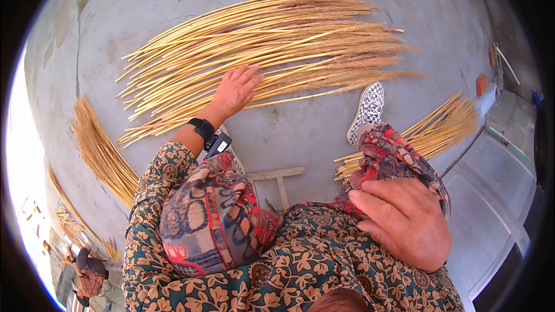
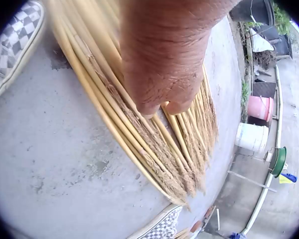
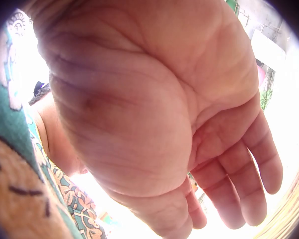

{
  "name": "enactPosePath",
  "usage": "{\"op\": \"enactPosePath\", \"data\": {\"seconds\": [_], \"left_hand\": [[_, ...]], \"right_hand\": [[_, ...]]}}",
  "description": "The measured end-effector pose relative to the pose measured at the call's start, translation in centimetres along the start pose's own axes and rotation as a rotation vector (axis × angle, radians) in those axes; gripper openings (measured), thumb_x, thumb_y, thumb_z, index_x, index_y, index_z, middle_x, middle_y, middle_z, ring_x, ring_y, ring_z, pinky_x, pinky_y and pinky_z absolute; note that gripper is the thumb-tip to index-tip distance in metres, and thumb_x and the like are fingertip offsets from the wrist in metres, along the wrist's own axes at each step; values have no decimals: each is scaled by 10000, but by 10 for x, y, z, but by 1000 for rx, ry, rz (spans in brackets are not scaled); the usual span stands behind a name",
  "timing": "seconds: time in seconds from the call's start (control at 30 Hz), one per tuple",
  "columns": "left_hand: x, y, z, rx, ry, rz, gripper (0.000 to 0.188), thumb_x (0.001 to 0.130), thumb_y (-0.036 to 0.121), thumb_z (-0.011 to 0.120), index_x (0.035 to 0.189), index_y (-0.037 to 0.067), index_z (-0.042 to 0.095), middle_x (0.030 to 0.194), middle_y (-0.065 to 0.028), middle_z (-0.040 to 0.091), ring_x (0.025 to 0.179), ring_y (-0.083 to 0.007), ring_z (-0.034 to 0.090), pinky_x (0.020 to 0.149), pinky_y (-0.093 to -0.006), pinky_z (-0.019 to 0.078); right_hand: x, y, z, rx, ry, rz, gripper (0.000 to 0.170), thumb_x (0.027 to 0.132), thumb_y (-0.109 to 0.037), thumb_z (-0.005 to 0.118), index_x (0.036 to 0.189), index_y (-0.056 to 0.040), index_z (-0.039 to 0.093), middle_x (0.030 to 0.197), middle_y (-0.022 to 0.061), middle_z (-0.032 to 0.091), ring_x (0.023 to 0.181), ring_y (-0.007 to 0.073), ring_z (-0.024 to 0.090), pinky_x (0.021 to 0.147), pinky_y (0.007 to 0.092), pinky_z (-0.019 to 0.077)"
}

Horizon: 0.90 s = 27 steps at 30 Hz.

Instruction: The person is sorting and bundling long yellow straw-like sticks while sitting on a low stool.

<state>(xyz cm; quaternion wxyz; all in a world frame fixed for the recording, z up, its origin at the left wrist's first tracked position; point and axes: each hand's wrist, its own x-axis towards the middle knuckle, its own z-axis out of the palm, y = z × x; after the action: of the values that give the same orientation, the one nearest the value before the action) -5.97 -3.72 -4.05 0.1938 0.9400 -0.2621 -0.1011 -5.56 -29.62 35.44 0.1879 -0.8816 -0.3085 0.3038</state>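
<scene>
Long yellow broomcorn stalks (image 1: 231,46) with brushy heads lie spread in a wide layer on the concrete ground. My left hand (image 1: 236,89) reaches over the near edge of this layer, fingers loosely extended. In the left wrist view, the left hand (image 2: 164,64) points down, its fingertips right at the stalks (image 2: 114,94); the rest of the fingers is hidden behind the hand. Over my right thigh is my right hand (image 1: 402,219), with nothing in it. The right wrist view shows its palm (image 3: 129,109) bare and the fingers relaxed.
A smaller bundle of stalks (image 1: 442,127) lies by my right leg, another bundle (image 1: 104,150) at the left. Between my feet is a wooden frame piece (image 1: 277,174). At lower left is another person (image 1: 89,271). Buckets (image 2: 251,137) stand farther off.
</scene>
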Motion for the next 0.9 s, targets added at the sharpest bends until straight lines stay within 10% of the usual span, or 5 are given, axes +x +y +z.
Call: {"op": "enactPosePath", "data": {"seconds": [0.23, 0.43, 0.7, 0.9], "left_hand": [[14, -22, 8, 305, -133, -5, 523, 901, 202, 504, 1404, 170, 365, 1512, -2, 270, 1396, -248, 238, 1121, -475, 217], [45, -47, 11, 105, 106, -263, 467, 889, 160, 506, 1349, 157, 430, 1475, -30, 333, 1355, -274, 308, 1079, -466, 283], [14, -14, 15, 125, 72, 40, 486, 843, 93, 529, 1322, 117, 453, 1440, -69, 376, 1283, -280, 389, 1044, -411, 332], [44, -45, 15, 128, 89, -114, 373, 854, 116, 525, 1226, 123, 552, 1455, -47, 361, 1275, -251, 398, 1016, -402, 352]], "right_hand": [[-1, -1, -1, 1, -9, 20, 414, 709, -210, 733, 1106, -127, 652, 967, 58, 618, 821, 227, 604, 698, 330, 478], [-1, -2, -2, -11, -14, 12, 429, 713, -216, 733, 1122, -129, 640, 978, 51, 611, 819, 225, 602, 695, 330, 477], [0, 1, 0, -2, 1, 7, 423, 685, -202, 738, 1092, -121, 660, 962, 57, 620, 821, 223, 605, 712, 330, 486], [4, -3, 1, -8, 0, 8, 419, 668, -204, 742, 1071, -116, 670, 943, 67, 633, 803, 228, 614, 694, 331, 493]]}}
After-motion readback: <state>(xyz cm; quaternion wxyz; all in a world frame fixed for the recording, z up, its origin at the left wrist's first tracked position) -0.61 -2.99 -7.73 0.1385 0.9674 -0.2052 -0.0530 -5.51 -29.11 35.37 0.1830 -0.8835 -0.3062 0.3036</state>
